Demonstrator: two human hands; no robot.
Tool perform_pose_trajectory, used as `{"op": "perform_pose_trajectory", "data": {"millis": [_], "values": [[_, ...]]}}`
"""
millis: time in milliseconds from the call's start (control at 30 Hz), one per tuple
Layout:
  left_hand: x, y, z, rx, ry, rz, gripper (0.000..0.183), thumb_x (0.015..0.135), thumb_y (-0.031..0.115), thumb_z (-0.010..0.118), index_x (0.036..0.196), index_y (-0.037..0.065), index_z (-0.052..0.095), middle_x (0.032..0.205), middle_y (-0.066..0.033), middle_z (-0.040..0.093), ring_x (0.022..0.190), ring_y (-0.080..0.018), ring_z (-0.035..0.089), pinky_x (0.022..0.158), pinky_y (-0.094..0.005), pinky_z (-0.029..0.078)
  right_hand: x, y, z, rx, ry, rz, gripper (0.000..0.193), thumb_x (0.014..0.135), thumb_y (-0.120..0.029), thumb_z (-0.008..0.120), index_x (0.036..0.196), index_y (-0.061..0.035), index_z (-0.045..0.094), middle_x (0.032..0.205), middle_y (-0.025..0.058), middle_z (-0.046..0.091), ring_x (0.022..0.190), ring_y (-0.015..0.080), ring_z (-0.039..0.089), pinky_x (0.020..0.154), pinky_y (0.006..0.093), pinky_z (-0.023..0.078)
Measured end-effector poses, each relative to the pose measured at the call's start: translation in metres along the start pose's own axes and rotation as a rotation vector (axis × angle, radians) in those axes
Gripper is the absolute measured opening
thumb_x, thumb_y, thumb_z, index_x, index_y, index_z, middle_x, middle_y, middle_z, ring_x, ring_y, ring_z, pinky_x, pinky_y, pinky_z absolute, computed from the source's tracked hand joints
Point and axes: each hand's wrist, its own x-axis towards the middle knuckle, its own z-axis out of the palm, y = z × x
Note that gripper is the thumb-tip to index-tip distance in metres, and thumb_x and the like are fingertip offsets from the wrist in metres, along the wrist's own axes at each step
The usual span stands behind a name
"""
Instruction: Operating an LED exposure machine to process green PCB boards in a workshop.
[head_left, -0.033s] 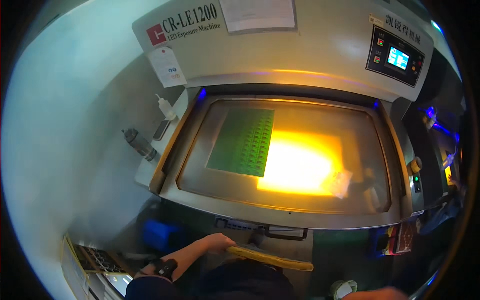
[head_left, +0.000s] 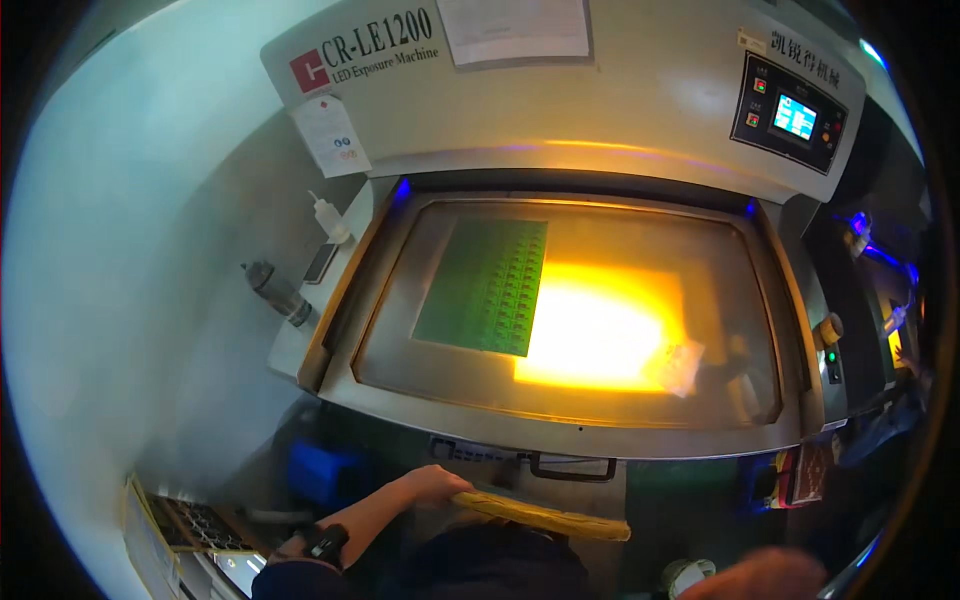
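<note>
My left hand [head_left: 437, 484] is closed on one end of a long, flat yellow bar [head_left: 550, 516], which reaches out to the right in front of my body. What kind of tool it is I cannot make out. My right hand [head_left: 768, 574] shows at the lower edge, smeared by motion, its fingers not readable. Beyond both hands, a green circuit board panel [head_left: 478, 285] lies flat on the left half of the machine's framed glass bed [head_left: 400, 350]. Bright yellow light shines through the bed to the panel's right.
A pale machine hood [head_left: 640, 110] with a control screen [head_left: 796, 117] rises behind the bed. On the left ledge are a grey bottle [head_left: 276, 292], a phone [head_left: 320, 263] and a white squeeze bottle [head_left: 330, 220]. A black handle [head_left: 572, 467] juts below the front edge. A white bucket [head_left: 688, 577] stands near my right hand.
My right hand has risen a little further into view at the lower right. My left hand and the yellow bar have barely moved, and the green panel lies as before.
</note>
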Motion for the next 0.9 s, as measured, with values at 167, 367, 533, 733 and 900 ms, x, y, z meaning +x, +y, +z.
{"op": "perform_pose_trajectory", "data": {"millis": [167,367,533,733,900], "values": [[-0.042,-0.047,-0.044,0.035,0.465,-0.211,0.047,0.078,0.008,0.065,0.124,0.008,0.059,0.125,-0.012,0.064,0.112,-0.0291,0.063,0.094,-0.0404,0.052,0.059,0.191,-0.012,-0.812,-0.295,0.797,0.075,0.07,-0.047,0.08,0.133,-0.015,0.057,0.133,0.0083,0.059,0.129,0.0301,0.052,0.115,0.0522,0.028],[-0.008,-0.199,-0.04,0.215,0.587,-0.177,0.056,0.077,0.007,0.065,0.132,0.009,0.054,0.137,-0.0106,0.057,0.121,-0.0319,0.057,0.104,-0.048,0.044,-0.02,0.426,-0.042,-1.373,-0.469,0.926,0.065,0.078,-0.026,0.072,0.14,-0.0221,0.05,0.142,0.0068,0.052,0.128,0.026,0.052,0.104,0.0498,0.042],[0.02,-0.279,-0.067,0.254,0.322,-0.291,0.072,0.079,0.007,0.065,0.147,0.009,0.039,0.151,-0.012,0.041,0.133,-0.0423,0.043,0.111,-0.0542,0.035,0.008,0.498,-0.047,-1.473,-0.42,0.908,0.054,0.089,-0.016,0.057,0.142,-0.0171,0.047,0.143,0.0102,0.051,0.129,0.0331,0.049,0.108,0.0524,0.037],[0.103,-0.423,-0.187,0.197,0.516,-0.382,0.063,0.087,0.0,0.054,0.147,0.011,0.039,0.15,-0.0127,0.042,0.132,-0.0471,0.041,0.113,-0.0581,0.027,0.112,0.617,-0.16,-1.53,-0.358,0.926,0.07,0.075,-0.007,0.067,0.142,-0.014,0.046,0.144,0.0123,0.048,0.13,0.0366,0.046,0.112,0.0564,0.031],[0.187,-0.531,-0.332,0.037,0.468,-0.445,0.071,0.078,-0.004,0.06,0.145,0.013,0.043,0.152,-0.0084,0.041,0.135,-0.0407,0.039,0.113,-0.0543,0.031,0.204,0.729,-0.298,-1.584,-0.349,0.975,0.072,0.075,-0.003,0.064,0.143,-0.0178,0.045,0.145,0.0103,0.047,0.133,0.0353,0.045,0.111,0.0542,0.033]]}}
